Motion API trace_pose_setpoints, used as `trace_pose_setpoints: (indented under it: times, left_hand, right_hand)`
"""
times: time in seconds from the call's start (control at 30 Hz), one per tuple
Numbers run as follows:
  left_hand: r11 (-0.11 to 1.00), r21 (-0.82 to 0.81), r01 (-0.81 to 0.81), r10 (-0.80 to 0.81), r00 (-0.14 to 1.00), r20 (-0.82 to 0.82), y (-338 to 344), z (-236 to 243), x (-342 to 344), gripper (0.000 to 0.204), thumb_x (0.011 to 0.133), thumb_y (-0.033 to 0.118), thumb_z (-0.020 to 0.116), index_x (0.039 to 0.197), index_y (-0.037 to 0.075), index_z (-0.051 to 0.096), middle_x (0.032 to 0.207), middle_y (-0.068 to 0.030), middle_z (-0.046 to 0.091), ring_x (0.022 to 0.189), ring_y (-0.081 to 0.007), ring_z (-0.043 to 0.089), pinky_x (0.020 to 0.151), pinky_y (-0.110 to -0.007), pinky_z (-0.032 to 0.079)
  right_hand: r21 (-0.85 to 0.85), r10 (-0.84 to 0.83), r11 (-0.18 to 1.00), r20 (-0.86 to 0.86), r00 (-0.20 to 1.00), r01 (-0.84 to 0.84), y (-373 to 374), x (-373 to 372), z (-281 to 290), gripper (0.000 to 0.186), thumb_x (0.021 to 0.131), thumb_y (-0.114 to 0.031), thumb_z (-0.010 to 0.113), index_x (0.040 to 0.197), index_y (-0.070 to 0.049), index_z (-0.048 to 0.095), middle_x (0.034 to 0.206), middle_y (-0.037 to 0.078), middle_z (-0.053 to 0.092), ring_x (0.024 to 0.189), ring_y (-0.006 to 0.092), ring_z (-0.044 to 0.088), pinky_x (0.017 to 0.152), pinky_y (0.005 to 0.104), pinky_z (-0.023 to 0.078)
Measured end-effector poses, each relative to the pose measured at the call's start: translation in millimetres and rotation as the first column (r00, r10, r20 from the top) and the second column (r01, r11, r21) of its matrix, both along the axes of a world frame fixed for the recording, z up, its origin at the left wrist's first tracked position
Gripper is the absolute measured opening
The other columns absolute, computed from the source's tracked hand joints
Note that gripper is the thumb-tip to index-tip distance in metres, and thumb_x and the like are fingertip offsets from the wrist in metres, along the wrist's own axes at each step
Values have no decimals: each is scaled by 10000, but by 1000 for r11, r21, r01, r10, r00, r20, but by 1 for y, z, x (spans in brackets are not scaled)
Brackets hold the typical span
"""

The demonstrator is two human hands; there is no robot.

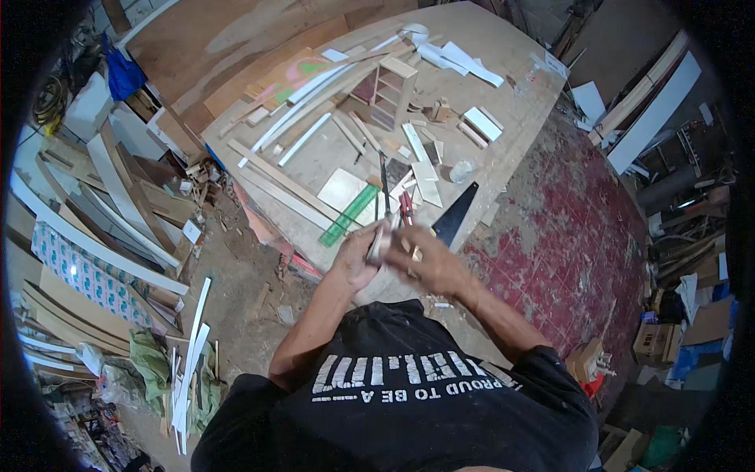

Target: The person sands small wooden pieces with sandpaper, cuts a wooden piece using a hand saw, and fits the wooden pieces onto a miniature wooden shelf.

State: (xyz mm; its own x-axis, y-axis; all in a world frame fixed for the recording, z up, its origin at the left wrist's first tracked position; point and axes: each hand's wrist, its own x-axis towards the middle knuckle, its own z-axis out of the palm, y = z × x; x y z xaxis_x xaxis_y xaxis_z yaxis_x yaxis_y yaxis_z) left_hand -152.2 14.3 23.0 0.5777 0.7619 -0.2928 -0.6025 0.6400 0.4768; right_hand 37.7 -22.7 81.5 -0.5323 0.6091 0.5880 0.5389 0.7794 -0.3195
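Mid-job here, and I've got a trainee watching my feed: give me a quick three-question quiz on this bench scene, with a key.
1. Multiple choice: what colour is the flat strip lying on the table near the left hand?
A) orange
B) green
C) purple

2. True or false: the dark tapered saw blade lies to the right of that strip.

3. Short answer: is the small wooden shelf unit nearer to the wearer than the right hand, or farther away?

Key: 1. B. 2. True. 3. Farther away, beyond both hands on the table.
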Motion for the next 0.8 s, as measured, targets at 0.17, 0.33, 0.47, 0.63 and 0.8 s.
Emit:
trace_pose_setpoints:
  times: [0.17,0.33,0.47,0.63,0.8]
  left_hand:
    - [993,118,-24,15,997,70,-4,-4,-4,277,928,55,536,1183,-17,619,1064,-87,684,970,-189,665,896,-336,525]
    - [997,-38,-74,77,995,70,-11,14,6,310,960,96,570,1252,-3,602,1068,-54,678,965,-153,644,919,-288,496]
    - [991,132,4,-8,1000,30,-6,16,2,325,973,106,589,1283,6,588,1081,-29,664,971,-112,623,923,-276,491]
    - [976,210,61,-60,998,-11,-9,30,0,265,953,144,628,1169,-9,616,1037,-44,665,942,-122,621,872,-274,493]
    - [959,277,63,-61,998,-16,-10,19,-5,284,986,118,577,1239,-10,601,1116,-39,658,1044,-130,604,957,-297,468]
  right_hand:
    - [-2,-81,997,-64,995,81,18,10,4,493,737,-65,758,1208,-61,611,1121,178,559,983,342,569,823,450,498]
    - [68,-99,992,-83,992,105,9,6,-2,495,730,-55,790,1192,-85,615,1145,193,555,948,338,584,777,420,514]
    - [-13,-201,979,-151,968,201,12,5,1,498,758,-53,782,1228,-81,622,1150,198,550,960,328,581,787,401,512]
    - [-46,-266,964,-163,950,262,5,6,-6,543,763,-55,782,1278,-88,612,1160,206,544,963,323,581,792,392,512]
    - [-92,-239,970,-209,948,224,-17,-7,-8,484,786,-88,782,1245,-71,628,1159,211,545,964,336,587,796,394,516]
